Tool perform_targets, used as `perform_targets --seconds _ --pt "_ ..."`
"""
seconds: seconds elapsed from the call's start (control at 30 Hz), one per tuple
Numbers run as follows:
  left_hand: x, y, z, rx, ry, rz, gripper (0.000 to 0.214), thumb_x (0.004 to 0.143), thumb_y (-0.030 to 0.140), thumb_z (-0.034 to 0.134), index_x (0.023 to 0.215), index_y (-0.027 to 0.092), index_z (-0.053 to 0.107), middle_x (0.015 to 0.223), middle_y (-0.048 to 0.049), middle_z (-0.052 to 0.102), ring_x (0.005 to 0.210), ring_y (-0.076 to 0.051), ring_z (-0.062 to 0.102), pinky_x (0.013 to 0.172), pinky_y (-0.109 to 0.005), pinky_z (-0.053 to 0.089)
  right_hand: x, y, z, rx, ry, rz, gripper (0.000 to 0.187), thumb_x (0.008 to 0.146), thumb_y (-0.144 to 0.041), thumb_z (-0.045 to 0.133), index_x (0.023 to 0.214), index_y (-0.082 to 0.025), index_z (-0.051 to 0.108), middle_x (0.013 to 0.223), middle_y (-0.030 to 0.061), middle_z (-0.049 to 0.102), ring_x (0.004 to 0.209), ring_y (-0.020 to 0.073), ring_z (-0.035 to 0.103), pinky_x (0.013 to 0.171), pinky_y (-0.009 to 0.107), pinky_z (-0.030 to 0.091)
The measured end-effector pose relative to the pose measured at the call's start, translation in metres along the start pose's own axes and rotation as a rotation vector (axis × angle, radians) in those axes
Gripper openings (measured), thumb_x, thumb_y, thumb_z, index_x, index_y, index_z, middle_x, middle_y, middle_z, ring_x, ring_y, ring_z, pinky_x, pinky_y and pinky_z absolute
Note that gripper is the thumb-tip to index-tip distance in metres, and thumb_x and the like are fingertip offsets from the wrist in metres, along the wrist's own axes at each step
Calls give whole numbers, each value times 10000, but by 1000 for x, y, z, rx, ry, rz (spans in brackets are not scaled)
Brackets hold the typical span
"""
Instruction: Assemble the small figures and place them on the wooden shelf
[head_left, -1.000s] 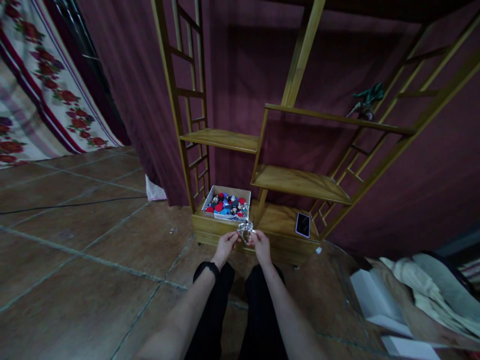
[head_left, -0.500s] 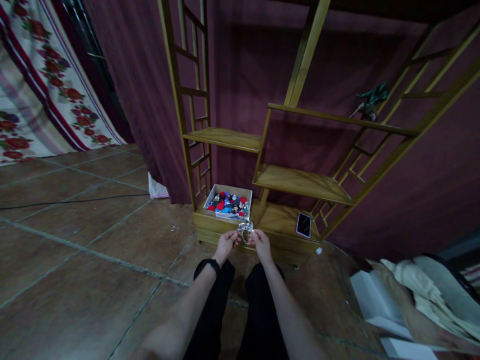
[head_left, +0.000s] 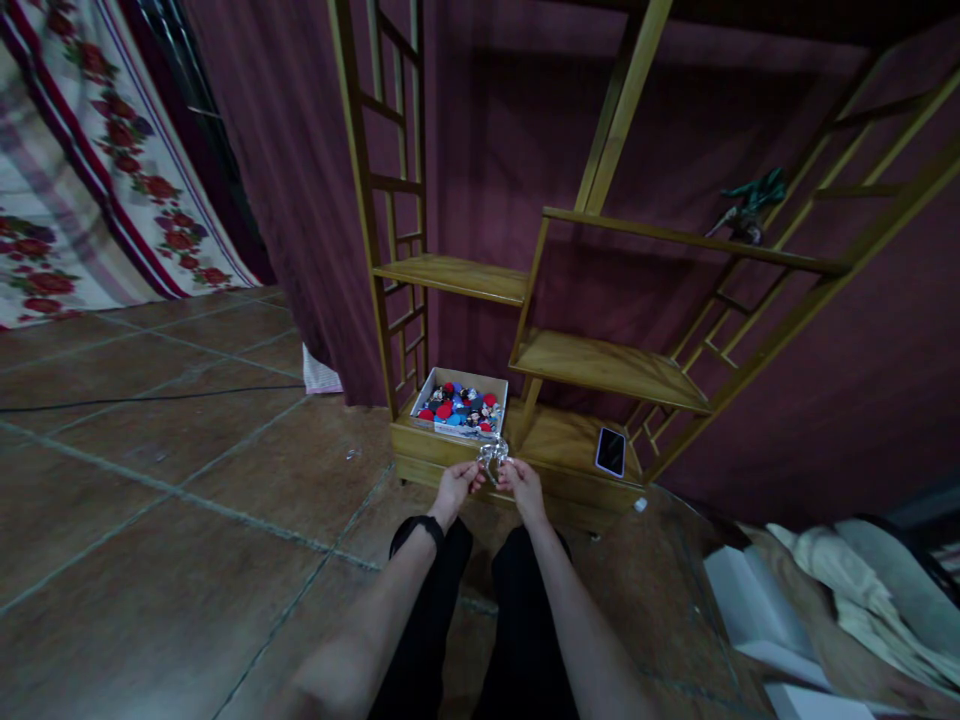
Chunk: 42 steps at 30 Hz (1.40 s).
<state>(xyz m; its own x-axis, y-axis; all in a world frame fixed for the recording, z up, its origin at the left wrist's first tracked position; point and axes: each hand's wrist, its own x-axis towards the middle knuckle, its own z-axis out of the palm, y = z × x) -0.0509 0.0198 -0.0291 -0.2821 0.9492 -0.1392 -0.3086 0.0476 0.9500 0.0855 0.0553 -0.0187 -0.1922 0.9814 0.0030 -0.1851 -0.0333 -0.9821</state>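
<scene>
Left hand point(head_left: 456, 488) and right hand point(head_left: 525, 487) are pinching a small shiny piece point(head_left: 493, 456) together, fingers closed on it from 9 and 3 o'clock. It's sitting at 12 o'clock off the fingertips, equally near both hands. Possibly foil or a keychain, too small to tell. Box point(head_left: 457, 432) of coloured bits is lying at 11 o'clock on the bottom shelf point(head_left: 559, 440), phone point(head_left: 610, 451) at 2.

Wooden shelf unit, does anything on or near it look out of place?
Slightly: a dark smartphone lies flat on its lowest board, and a small shiny scrap sits loose on the brown floor tiles left of it.
</scene>
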Motion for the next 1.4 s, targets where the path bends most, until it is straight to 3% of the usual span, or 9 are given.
perform_targets --seconds 0.33,0.57,1.03,1.3,1.4 --pt "-2 3 1 -24 -20 -23 312 620 380 668 746 97 632 564 -46 615 450 -74 489 457 -196 342 4 3 1 -14 15 -26 353 595 -379 629 867 -156 597 628 -6 615 492 108 539 456 232 476" --pt "-1 2 1 -22 -61 -27 331 609 379 678 770 93 637 592 -55 626 461 -73 495 464 -194 352 5 3 -1 -36 91 -31 365 684 -468 524 823 -145 620 681 30 632 513 109 543 453 227 470" --pt "-1 3 1 -68 -52 -55 304 599 355 697 739 88 651 611 -68 641 482 -80 518 485 -203 376 11 9 -2 -76 17 -19 324 610 -362 597 872 -172 583 666 -10 599 545 111 540 480 221 471" --pt "0 2 1 -114 -58 -52 295 608 347 697 739 88 646 622 -72 642 513 -89 544 502 -205 404 10 15 0 -80 83 -48 400 665 -404 556 996 -181 531 813 22 599 600 125 568 514 252 489" --pt "1 2 1 -138 -52 -48 292 608 341 701 743 88 646 631 -73 643 518 -86 548 507 -203 414 4 8 0 -246 213 -184 351 722 -400 497 989 -175 532 893 51 592 709 143 574 613 270 485"
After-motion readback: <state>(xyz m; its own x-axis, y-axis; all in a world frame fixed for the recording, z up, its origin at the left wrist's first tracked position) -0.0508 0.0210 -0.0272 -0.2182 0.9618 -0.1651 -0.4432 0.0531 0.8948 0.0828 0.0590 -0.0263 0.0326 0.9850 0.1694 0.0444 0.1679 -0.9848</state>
